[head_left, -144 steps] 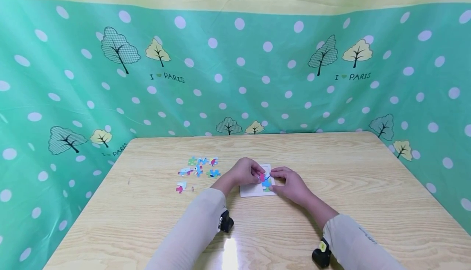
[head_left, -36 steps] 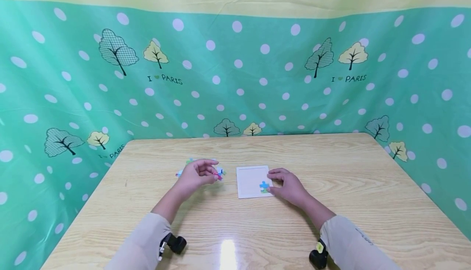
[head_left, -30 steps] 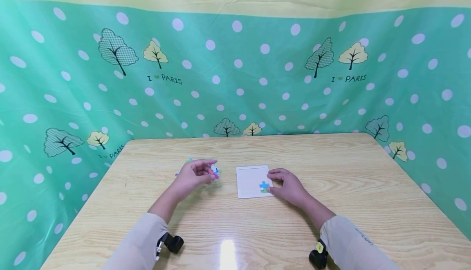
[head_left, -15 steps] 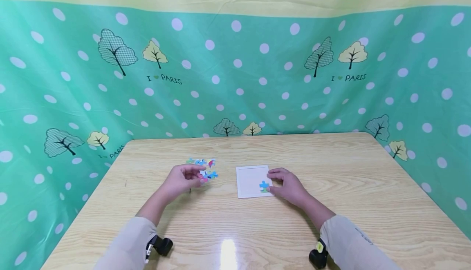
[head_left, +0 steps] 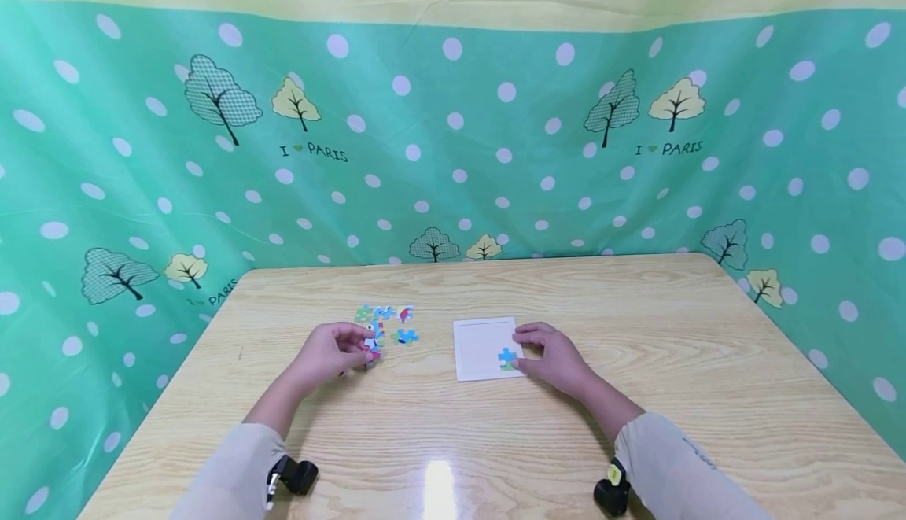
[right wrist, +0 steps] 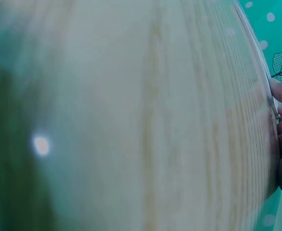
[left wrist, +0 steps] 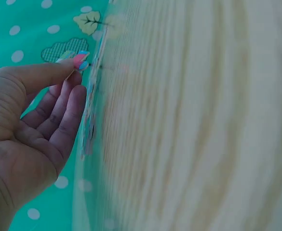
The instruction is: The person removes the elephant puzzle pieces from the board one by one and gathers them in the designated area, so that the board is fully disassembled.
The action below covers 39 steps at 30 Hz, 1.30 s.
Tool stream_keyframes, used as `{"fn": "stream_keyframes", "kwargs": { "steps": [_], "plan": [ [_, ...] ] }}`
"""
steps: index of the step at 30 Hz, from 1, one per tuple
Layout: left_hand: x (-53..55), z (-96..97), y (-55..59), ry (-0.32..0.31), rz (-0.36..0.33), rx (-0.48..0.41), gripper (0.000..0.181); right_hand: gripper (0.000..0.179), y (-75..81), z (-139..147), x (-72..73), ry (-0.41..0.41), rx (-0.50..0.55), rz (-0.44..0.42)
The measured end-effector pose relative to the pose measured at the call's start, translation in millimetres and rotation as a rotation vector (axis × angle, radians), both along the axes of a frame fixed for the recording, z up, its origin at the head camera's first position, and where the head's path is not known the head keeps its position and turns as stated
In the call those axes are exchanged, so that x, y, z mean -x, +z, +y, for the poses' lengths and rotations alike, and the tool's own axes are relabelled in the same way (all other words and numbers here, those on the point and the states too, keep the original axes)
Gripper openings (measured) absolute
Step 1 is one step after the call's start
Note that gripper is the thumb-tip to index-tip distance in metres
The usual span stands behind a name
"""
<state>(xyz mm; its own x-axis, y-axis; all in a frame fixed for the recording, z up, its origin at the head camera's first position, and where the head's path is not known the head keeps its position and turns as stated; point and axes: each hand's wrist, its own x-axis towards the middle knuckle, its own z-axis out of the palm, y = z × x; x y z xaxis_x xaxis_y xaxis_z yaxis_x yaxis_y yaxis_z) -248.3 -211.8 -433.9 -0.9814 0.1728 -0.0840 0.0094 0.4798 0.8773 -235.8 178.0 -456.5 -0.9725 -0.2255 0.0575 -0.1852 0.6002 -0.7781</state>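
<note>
My left hand (head_left: 329, 356) is over the left of the table. Between thumb and fingers it pinches a pink, white and blue jigsaw piece (left wrist: 80, 60), seen edge-on in the left wrist view. Loose jigsaw pieces (head_left: 406, 337) lie just beyond it, some partly hidden by the fingers. My right hand (head_left: 555, 356) grips the right edge of a square white puzzle tray (head_left: 477, 347), thumb near the front corner and fingers further back. One blue and green jigsaw piece (head_left: 506, 356) sits in the tray's front right corner, beside the thumb.
The light wooden table (head_left: 453, 425) ends at a green dotted curtain (head_left: 453, 174) behind it. More loose pieces, such as a green one (head_left: 364, 313) and a red and white one (head_left: 405, 314), lie at the back of the cluster.
Earlier, both hands were at the tray. My left hand then moved left with a pinched pink piece, which has left the tray, and came over the loose pieces. My right hand stayed at the tray.
</note>
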Motion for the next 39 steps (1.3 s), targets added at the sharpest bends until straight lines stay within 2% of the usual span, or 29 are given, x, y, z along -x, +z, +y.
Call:
{"fn": "stream_keyframes", "kwargs": {
  "steps": [10, 18, 27, 33, 39],
  "plan": [
    [2.0, -5.5, 0.1, -0.02, 0.018, 0.095, 0.03, 0.043, 0.7, 1, 0.0, 0.0, 0.001, 0.003],
    [4.1, -7.5, -0.9, -0.065, 0.089, 0.227, 0.029, 0.043, 0.4, 2, 0.9, 0.006, 0.01, -0.001],
    [5.7, -9.3, -1.5, -0.101, 0.119, 0.313, 0.025, 0.043, 0.5, 2, 1.3, 0.006, 0.017, 0.0],
    [4.4, -10.2, -0.5, -0.107, 0.127, 0.294, 0.028, 0.043, -0.7, 2, 1.9, 0.003, 0.015, -0.01],
    [0.6, -11.6, 5.1, -0.076, 0.09, 0.173, 0.035, 0.043, -0.5, 2, 1.6, 0.006, 0.023, -0.017]
  ]
}}
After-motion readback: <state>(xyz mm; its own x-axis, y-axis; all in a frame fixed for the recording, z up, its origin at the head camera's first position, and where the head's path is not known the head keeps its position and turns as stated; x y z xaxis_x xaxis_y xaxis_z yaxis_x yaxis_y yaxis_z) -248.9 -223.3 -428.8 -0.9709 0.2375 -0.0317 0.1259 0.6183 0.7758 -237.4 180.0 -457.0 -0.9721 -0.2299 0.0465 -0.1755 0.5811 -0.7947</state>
